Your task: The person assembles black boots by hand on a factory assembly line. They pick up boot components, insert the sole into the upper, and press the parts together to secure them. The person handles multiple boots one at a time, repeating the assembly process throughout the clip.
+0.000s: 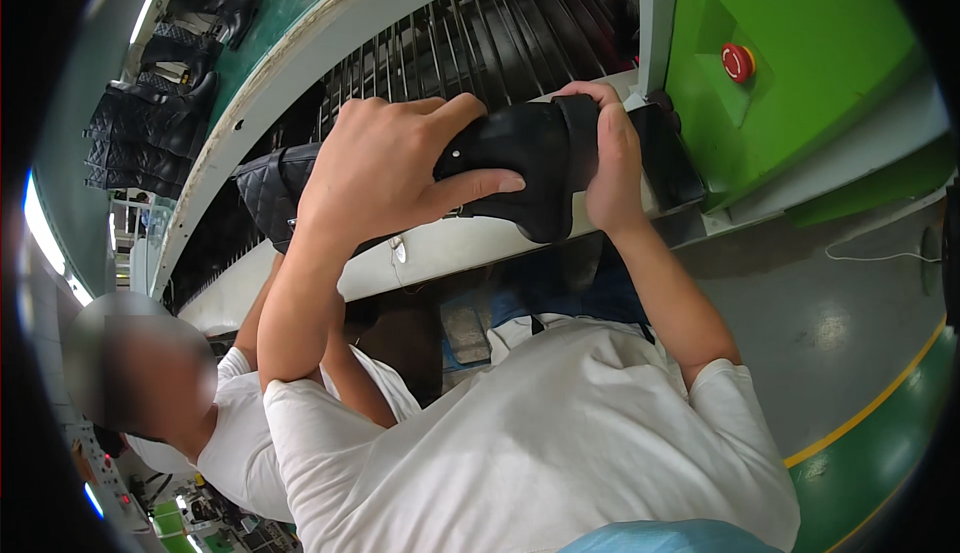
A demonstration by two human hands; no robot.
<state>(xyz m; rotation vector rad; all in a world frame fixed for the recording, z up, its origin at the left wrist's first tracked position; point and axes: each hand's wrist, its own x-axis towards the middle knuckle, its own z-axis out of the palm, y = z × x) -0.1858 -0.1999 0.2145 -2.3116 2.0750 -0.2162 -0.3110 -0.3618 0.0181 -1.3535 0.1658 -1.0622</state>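
Boot (530, 138) in both hands: the left hand (375, 163) grasps it across the middle, thumb lying along the near side, while the right hand (612, 153) curls round its sole end. It is held over the machine's white edge (450, 258) — whether it touches, I cannot tell. Shaft, strap and sole look joined, so making seems largely done; letting go is not, and any finishing left is unclear. Beyond run metal rods (480, 33) — then, farthest left, more black boots (150, 123).
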